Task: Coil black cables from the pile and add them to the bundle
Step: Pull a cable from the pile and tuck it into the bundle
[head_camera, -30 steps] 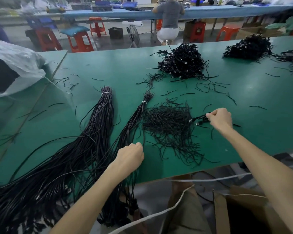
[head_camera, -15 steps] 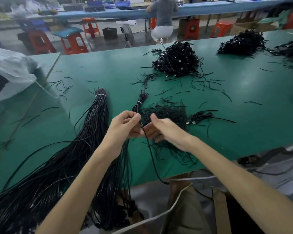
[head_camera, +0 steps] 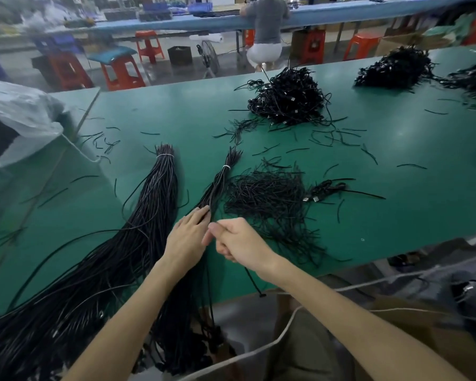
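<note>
Surface: green table, long, matte, littered w/ short black offcuts. Far side held two heaps of coiled cables: near heap mid-table, second heap further right, well apart. White plastic bag sat at the left edge. Room behind: blue bench, a seated person facing away, orange stools, floor fan. Cardboard box was below the table's near edge, right.

Work zone: large bundle of long black cables, white tie near its top, fanned out toward the lower left and over the edge. Just right of it lay the small bundle, also white-tied, running down under the hands. Loose pile of thin black strands lay beside it, touching on its right. One coiled cable w/ metal plugs lay just right of the pile.

Hands: left hand was palm down, fingers extended flat on the small bundle, holding nothing that I could make out. Right hand, just beside the left, was curled w/ thumb up, gripping a single black cable that trailed under the wrist to the table's near edge.
</note>
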The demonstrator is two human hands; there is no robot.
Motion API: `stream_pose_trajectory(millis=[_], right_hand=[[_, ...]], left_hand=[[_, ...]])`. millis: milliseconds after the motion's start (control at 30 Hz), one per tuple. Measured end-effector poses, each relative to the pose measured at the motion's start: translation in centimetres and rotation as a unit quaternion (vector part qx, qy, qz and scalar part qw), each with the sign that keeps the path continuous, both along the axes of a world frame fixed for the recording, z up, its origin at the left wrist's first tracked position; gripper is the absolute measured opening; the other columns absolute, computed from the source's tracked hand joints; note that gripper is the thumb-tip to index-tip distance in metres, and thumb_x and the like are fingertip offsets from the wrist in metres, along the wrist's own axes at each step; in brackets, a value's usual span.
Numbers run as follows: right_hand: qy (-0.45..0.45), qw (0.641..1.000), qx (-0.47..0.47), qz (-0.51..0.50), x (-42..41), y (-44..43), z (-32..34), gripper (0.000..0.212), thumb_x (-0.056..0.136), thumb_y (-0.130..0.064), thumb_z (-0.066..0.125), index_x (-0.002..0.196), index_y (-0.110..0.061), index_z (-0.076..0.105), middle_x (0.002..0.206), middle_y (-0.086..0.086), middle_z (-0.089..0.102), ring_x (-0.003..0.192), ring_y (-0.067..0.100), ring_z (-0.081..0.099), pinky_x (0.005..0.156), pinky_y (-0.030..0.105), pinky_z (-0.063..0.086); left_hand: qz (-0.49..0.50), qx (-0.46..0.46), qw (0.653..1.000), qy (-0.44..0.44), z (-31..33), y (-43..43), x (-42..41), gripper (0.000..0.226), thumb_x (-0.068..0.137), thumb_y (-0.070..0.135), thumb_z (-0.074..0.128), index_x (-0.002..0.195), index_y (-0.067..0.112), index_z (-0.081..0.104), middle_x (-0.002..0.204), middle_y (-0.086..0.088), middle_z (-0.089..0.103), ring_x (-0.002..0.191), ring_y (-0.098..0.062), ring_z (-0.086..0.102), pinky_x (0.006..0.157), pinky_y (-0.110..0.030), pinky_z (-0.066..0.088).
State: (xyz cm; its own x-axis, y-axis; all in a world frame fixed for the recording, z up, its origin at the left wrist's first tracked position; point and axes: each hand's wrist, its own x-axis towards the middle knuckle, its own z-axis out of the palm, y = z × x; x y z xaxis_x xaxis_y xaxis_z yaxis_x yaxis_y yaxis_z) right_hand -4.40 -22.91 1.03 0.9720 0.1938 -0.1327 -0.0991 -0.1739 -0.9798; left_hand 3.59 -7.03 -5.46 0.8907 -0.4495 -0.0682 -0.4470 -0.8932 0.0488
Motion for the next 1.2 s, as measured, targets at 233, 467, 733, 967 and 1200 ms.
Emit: stream_pose_trajectory(millis=[233, 467, 733, 967, 1200], right_hand=[[-0.005, 0.999, 0.045, 0.011, -1.7, 0.8, -0.3, 0.041, 0.111, -0.026, 0.043, 0.084, -0.006, 0.067, 0.051, -0.006, 0.041, 0.042, 0.006, 0.034, 0.045, 0.019, 0.03], [-0.002, 0.955, 0.282, -0.095, 2.0, -1.6, 3.3, 0.035, 0.111, -0.026, 0.04, 0.091, -0.005, 0.059, 0.058, -0.002, 0.035, 0.046, 0.012, 0.025, 0.043, 0.022, 0.026], [0.03, 0.823, 0.519, -0.23, 7.9, -5.9, 5.9, 0.04, 0.113, -0.023, 0.033, 0.085, -0.008, 0.058, 0.053, -0.006, 0.032, 0.041, 0.007, 0.02, 0.039, 0.021, 0.019], [0.066, 0.835, 0.485, -0.251, 5.7, -8.0, 1.7, 0.035, 0.112, -0.024, 0.037, 0.088, -0.007, 0.056, 0.054, -0.005, 0.032, 0.041, 0.007, 0.021, 0.039, 0.021, 0.019], [0.122, 0.856, 0.449, -0.227, 2.0, -4.8, -0.4, 0.032, 0.111, -0.021, 0.041, 0.09, -0.005, 0.059, 0.057, -0.003, 0.031, 0.043, 0.008, 0.022, 0.038, 0.022, 0.022]], left_hand=[[0.104, -0.037, 0.994, 0.009, -0.3, 1.1, 0.3, 0.058, 0.112, 0.037, 0.027, 0.162, 0.008, 0.02, 0.173, -0.002, 0.004, 0.159, -0.02, 0.004, 0.128, -0.039, 0.011], [0.0, -0.352, 0.93, 0.106, 2.2, -0.2, -2.9, 0.039, 0.108, 0.039, 0.043, 0.13, 0.019, 0.069, 0.148, 0.0, 0.057, 0.143, -0.013, 0.046, 0.122, -0.042, 0.031], [-0.039, -0.595, 0.681, 0.425, 5.3, 0.0, -5.0, 0.039, 0.108, 0.046, 0.047, 0.089, 0.016, 0.064, 0.072, 0.0, 0.049, 0.061, -0.018, 0.049, 0.074, -0.034, 0.051], [0.038, -0.772, 0.509, 0.379, 5.1, 4.1, -1.1, 0.06, 0.087, 0.029, 0.08, 0.139, 0.004, 0.062, 0.089, 0.007, 0.059, 0.072, -0.006, 0.056, 0.082, -0.023, 0.055], [0.088, -0.877, 0.235, 0.409, 4.1, 2.3, -1.7, 0.028, 0.102, 0.02, 0.058, 0.122, 0.005, 0.072, 0.087, 0.007, 0.065, 0.071, -0.002, 0.061, 0.075, -0.018, 0.054]])
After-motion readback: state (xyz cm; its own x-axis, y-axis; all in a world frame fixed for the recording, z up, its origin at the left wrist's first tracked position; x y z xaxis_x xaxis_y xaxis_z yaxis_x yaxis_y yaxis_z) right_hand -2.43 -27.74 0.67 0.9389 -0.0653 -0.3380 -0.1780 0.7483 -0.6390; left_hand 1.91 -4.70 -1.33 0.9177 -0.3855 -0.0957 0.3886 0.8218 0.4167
